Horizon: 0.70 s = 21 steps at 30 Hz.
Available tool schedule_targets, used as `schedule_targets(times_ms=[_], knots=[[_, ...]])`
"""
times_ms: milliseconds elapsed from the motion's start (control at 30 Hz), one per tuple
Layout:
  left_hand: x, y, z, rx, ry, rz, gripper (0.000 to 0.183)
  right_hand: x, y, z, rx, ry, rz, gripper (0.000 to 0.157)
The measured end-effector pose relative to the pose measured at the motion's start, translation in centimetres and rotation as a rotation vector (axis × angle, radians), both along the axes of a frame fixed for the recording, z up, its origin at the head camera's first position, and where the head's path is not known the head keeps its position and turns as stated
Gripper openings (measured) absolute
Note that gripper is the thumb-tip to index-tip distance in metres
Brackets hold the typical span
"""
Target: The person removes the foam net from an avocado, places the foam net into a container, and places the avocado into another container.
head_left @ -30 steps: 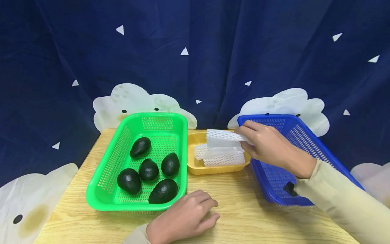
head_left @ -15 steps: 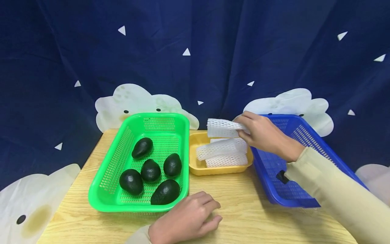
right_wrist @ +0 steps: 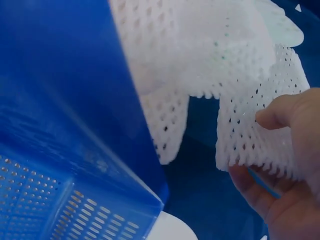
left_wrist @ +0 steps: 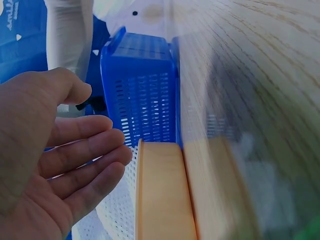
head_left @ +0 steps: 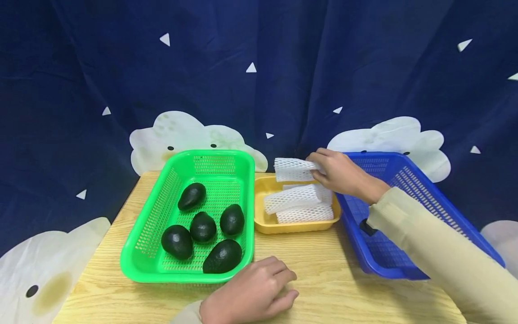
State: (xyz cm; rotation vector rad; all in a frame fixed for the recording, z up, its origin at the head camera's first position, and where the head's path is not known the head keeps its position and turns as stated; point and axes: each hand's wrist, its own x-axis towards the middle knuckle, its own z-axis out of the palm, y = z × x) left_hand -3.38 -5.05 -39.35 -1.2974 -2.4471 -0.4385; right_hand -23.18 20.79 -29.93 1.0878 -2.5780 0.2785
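Between thumb and fingers, my right hand [head_left: 333, 171] pinches the end of a white foam net sleeve [head_left: 294, 170], held above the yellow tray [head_left: 263, 220]. In the right wrist view the thumb lies on this netting and the fingers are beneath it. More foam net sleeves [head_left: 299, 202] lie in the tray. My left hand [head_left: 255, 288] is by the front right corner of the green basket [head_left: 133, 265], its fingers relaxed and nothing in them. The left wrist view shows its bare palm [left_wrist: 45, 195]. Several dark avocados [head_left: 203, 227] lie in the green basket.
A blue basket [head_left: 364, 252] stands to the right of the yellow tray, partly behind my right forearm. The wooden table [head_left: 307, 261] lies under everything. A dark blue curtain [head_left: 291, 67] with cloud shapes hangs behind.
My right hand has lifted the foam net sleeve up from the other sleeves in the tray, then moved slightly left. The left hand has stayed about where it was.
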Motion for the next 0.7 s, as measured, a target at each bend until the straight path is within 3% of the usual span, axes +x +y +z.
schedule_targets(times_ms=[333, 700], knots=[[0.0, -0.1, -0.1, 0.001, 0.041, -0.008, 0.019, -1.9, -0.3, -0.7, 0.06, -0.081, -0.011, 0.019], [-0.2, 0.0, -0.1, 0.008, 0.03, -0.021, 0.017, -3.4, -1.1, -0.6, 0.185, -0.154, 0.002, 0.021]])
